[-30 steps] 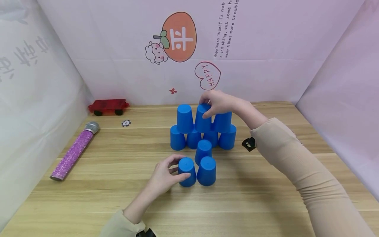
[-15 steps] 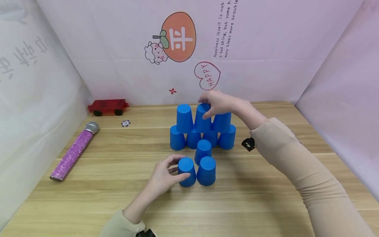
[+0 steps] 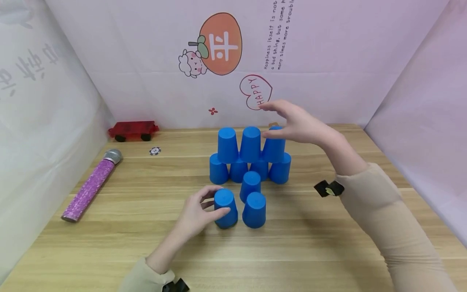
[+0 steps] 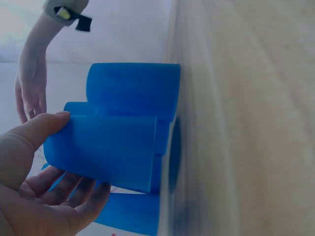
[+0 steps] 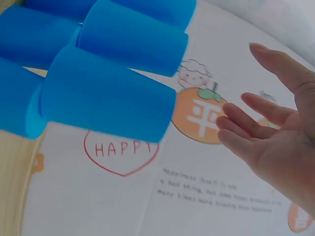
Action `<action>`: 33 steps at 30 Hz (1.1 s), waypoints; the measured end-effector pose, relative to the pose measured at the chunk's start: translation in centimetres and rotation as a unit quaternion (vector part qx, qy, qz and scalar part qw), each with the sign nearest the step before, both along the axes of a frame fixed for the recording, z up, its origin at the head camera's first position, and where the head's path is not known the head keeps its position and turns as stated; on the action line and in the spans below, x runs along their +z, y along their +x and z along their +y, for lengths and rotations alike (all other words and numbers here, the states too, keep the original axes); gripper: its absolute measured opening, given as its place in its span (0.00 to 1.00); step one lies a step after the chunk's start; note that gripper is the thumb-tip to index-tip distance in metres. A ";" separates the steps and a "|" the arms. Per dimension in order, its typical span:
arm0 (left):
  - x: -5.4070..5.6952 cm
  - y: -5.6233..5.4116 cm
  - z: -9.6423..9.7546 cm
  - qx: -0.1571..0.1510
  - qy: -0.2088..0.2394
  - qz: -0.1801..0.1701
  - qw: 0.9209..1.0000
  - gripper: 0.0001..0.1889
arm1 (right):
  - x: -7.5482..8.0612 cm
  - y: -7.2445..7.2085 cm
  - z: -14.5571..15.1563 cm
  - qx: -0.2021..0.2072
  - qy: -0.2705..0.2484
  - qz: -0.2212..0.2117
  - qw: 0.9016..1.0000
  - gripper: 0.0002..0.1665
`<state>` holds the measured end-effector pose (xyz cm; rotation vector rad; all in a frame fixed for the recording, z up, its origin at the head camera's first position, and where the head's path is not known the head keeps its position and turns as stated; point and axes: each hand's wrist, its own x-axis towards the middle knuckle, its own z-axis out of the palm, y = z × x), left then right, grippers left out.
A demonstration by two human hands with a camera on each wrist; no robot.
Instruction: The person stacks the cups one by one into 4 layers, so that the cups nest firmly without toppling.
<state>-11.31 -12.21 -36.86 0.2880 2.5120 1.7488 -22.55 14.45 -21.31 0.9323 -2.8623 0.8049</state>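
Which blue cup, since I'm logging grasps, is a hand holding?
The blue cup at front left in the head view: the left hand grips it, while the other cups stand unheld.

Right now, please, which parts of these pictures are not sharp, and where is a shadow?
Head view: mostly sharp, with a soft shadow on the table beside the right sleeve; left wrist view: dim, wood grain smeared, held cup clearer; right wrist view: small text blurred.

With our left hand (image 3: 197, 209) we hold a blue cup (image 3: 226, 201) near two other cups (image 3: 254, 211). Our right hand (image 3: 300, 123) hovers, fingers apart, beside three cups (image 3: 250, 145) stacked on four lower cups (image 3: 219, 170).
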 end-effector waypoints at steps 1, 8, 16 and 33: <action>0.2 0.0 -0.1 0.004 0.001 0.001 1.000 0.25 | 0.0 0.5 0.4 -0.003 -0.009 0.010 1.000 0.39; 1.7 -0.5 -1.1 0.023 -0.008 0.016 1.000 0.26 | -1.7 3.5 3.1 -0.019 -0.065 0.050 0.996 0.37; 4.2 -1.5 -1.7 0.035 -0.004 0.064 0.997 0.27 | -5.6 6.0 4.4 -0.025 -0.137 -0.019 0.990 0.33; 11.3 -4.8 -1.0 0.051 -0.010 0.147 0.988 0.27 | -11.5 9.1 3.4 -0.003 -0.172 -0.124 0.977 0.29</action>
